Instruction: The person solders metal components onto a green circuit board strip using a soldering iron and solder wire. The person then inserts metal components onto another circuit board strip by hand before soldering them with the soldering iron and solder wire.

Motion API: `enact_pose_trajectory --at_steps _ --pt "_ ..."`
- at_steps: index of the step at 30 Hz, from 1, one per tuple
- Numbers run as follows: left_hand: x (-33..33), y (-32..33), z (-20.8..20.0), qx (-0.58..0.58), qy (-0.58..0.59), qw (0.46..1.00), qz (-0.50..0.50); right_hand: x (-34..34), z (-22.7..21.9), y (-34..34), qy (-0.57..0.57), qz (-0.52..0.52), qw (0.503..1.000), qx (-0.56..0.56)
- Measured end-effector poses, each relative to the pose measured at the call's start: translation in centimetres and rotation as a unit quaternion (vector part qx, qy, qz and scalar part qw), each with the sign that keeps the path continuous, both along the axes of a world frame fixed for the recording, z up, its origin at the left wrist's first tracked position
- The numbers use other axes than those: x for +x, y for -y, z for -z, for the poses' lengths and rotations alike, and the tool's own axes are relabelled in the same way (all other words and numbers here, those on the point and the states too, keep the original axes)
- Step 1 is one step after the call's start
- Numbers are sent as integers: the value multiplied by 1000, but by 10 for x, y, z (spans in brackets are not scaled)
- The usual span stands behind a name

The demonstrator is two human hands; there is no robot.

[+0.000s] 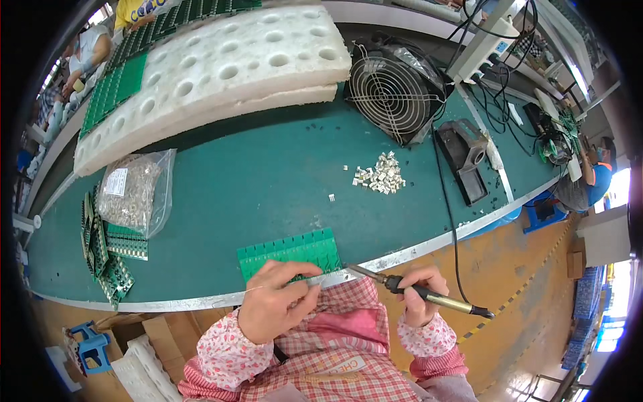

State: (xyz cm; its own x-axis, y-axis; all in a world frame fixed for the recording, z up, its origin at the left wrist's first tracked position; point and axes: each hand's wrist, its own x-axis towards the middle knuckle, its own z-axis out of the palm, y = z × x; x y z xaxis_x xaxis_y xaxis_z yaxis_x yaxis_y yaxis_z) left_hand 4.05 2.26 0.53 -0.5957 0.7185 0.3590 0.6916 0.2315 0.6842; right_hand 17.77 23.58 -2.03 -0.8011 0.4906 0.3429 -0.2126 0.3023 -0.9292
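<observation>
Green circuit board [289, 252] is pinned at the table [268, 174] edge by the left hand [271, 305], fingers pinched together on thin solder wire. Soldering iron [418, 292] is gripped by the right hand [418, 295] (fist closed). Clear bag [134, 191] with white label lies left.

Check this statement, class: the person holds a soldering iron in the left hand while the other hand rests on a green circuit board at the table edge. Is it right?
Wrong hand: the head view shows the soldering iron in the right hand; the left hand rests on the green circuit board at the table edge.
</observation>
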Motion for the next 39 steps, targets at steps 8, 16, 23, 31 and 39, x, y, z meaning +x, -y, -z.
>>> enact_pose_trajectory --at_steps 8,16,23,31,39 --pt "-6 7 -4 6 -5 1000 -21 -9 -5 9 -62 6 998 -25" --pt "-7 11 0 1 -12 1000 -8 -10 1 10 -56 -28 998 -3" --pt "-8 10 2 10 -6 1000 2 -13 2 13 -49 -33 998 -12" --pt "-8 9 3 4 -29 1000 2 -12 1 15 -42 -26 999 0" --pt "-8 10 2 9 -28 1000 6 -10 0 18 -44 -22 998 36"
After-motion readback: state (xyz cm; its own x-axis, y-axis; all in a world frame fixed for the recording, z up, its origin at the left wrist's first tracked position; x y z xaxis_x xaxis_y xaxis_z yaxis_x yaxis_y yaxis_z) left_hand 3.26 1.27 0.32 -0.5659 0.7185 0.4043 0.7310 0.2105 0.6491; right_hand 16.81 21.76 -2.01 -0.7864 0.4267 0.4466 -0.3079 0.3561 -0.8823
